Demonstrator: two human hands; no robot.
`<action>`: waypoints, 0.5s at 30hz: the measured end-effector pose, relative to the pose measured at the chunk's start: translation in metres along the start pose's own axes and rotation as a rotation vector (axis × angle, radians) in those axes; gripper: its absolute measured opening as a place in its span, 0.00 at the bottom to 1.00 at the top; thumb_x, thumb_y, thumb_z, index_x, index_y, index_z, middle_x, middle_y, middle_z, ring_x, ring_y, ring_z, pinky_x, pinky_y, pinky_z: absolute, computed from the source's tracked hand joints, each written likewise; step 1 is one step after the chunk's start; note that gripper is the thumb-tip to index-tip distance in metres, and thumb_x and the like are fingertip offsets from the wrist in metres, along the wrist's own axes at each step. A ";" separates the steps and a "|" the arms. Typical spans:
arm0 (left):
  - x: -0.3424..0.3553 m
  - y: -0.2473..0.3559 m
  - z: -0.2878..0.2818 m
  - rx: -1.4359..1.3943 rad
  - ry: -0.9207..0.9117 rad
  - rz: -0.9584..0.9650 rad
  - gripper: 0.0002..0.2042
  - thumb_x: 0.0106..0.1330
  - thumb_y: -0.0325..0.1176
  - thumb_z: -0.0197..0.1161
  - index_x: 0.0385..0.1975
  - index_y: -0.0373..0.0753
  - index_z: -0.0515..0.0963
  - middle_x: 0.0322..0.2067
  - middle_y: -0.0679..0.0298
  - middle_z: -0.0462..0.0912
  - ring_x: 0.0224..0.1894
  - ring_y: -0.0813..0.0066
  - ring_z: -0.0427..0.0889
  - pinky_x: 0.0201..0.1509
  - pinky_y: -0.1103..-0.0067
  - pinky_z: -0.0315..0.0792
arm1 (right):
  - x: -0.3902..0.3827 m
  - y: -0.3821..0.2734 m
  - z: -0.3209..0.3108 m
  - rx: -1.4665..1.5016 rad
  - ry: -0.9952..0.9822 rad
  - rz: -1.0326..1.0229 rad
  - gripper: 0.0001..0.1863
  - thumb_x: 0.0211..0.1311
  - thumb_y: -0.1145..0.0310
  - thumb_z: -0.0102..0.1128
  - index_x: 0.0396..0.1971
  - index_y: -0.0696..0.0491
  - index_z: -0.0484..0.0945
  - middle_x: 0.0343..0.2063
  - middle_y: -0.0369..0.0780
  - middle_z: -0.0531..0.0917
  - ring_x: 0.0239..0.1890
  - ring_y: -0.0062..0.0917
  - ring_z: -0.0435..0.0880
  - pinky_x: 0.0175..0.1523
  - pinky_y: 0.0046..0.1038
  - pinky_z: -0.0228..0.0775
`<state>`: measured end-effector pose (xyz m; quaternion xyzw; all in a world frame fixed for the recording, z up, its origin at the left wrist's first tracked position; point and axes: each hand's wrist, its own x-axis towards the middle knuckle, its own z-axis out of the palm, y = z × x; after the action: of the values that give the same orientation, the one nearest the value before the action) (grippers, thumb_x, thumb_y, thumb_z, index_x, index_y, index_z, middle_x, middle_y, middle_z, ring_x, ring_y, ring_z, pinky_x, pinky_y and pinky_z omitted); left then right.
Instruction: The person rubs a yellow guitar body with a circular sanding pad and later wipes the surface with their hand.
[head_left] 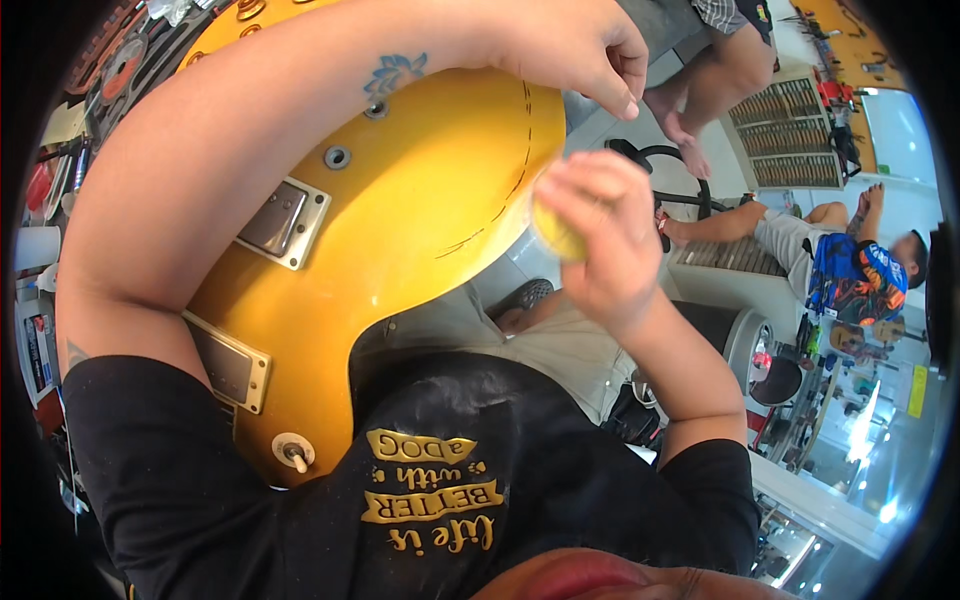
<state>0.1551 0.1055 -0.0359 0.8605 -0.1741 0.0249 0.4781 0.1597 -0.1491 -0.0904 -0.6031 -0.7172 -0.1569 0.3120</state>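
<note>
A golden-yellow electric guitar body [440, 190] lies across my lap. Black dashes, like pen marks, run along its near edge. My left forearm crosses over the body. Past the body's far right corner hangs my left hand [575, 50], its fingers loosely curled and thumb apart, with nothing visible in it. My right hand [615, 240] is closed on a round yellow pad [558, 228], held at the guitar's curved edge. Hand and pad are blurred, so exact contact cannot be told. Two framed pickups [285, 222] and a toggle switch [293, 453] show on the guitar's top.
Tools and clutter [130, 60] crowd the bench at the left. Another person [850, 255] sits at the right with legs stretched out, near a set of drawers [785, 130]. Another bare leg [725, 75] shows at the top. A black stand [680, 170] is on the floor.
</note>
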 end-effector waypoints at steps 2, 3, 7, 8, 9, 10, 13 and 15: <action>0.000 -0.001 -0.001 0.001 -0.003 -0.045 0.13 0.69 0.39 0.77 0.43 0.34 0.90 0.37 0.56 0.93 0.41 0.67 0.90 0.51 0.70 0.83 | 0.002 0.006 0.000 -0.079 0.029 0.121 0.27 0.48 0.85 0.64 0.53 0.58 0.91 0.54 0.45 0.88 0.58 0.46 0.85 0.64 0.44 0.81; 0.000 -0.005 0.000 -0.009 -0.006 -0.011 0.13 0.69 0.39 0.77 0.43 0.34 0.90 0.37 0.57 0.93 0.40 0.67 0.90 0.50 0.70 0.83 | -0.001 -0.006 0.001 -0.032 0.006 0.114 0.29 0.45 0.85 0.64 0.53 0.59 0.90 0.54 0.45 0.88 0.58 0.47 0.85 0.64 0.44 0.80; -0.007 0.011 -0.005 0.008 -0.032 -0.057 0.14 0.70 0.40 0.78 0.43 0.35 0.90 0.37 0.58 0.93 0.40 0.67 0.90 0.50 0.70 0.82 | 0.000 -0.013 -0.003 0.011 -0.033 0.103 0.35 0.38 0.89 0.63 0.54 0.59 0.89 0.52 0.48 0.88 0.60 0.50 0.86 0.65 0.46 0.81; -0.007 0.009 -0.003 0.003 -0.034 -0.056 0.14 0.70 0.40 0.78 0.43 0.35 0.90 0.37 0.58 0.93 0.40 0.67 0.90 0.50 0.70 0.82 | 0.001 0.001 -0.002 -0.038 -0.003 0.141 0.35 0.38 0.89 0.62 0.54 0.59 0.89 0.53 0.49 0.88 0.60 0.51 0.85 0.65 0.46 0.82; -0.005 0.007 -0.002 -0.005 -0.037 -0.056 0.14 0.69 0.40 0.78 0.43 0.35 0.90 0.37 0.58 0.93 0.40 0.67 0.90 0.50 0.70 0.82 | 0.001 -0.003 -0.001 -0.045 0.011 0.148 0.34 0.38 0.90 0.62 0.54 0.60 0.89 0.53 0.49 0.88 0.60 0.51 0.86 0.65 0.46 0.82; -0.002 0.004 -0.002 -0.008 -0.041 -0.057 0.14 0.69 0.40 0.78 0.44 0.35 0.90 0.38 0.58 0.93 0.40 0.68 0.90 0.50 0.70 0.82 | 0.002 -0.005 0.001 -0.052 0.029 0.153 0.34 0.38 0.90 0.62 0.54 0.60 0.89 0.53 0.49 0.88 0.59 0.51 0.86 0.65 0.46 0.82; -0.001 -0.001 0.001 0.004 -0.018 0.032 0.14 0.70 0.40 0.78 0.44 0.34 0.90 0.38 0.57 0.93 0.41 0.69 0.90 0.50 0.71 0.82 | 0.002 -0.027 0.002 0.075 -0.004 0.091 0.34 0.39 0.91 0.62 0.54 0.60 0.88 0.53 0.48 0.88 0.59 0.50 0.86 0.64 0.46 0.82; -0.002 0.002 -0.002 0.004 -0.045 -0.016 0.14 0.70 0.40 0.78 0.44 0.34 0.90 0.38 0.57 0.93 0.42 0.69 0.90 0.51 0.71 0.82 | 0.003 -0.012 0.001 0.035 -0.005 0.117 0.32 0.41 0.91 0.63 0.53 0.60 0.88 0.53 0.48 0.89 0.58 0.48 0.86 0.64 0.45 0.82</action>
<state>0.1529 0.1066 -0.0339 0.8631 -0.1778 0.0018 0.4727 0.1477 -0.1492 -0.0874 -0.6387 -0.6842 -0.1244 0.3293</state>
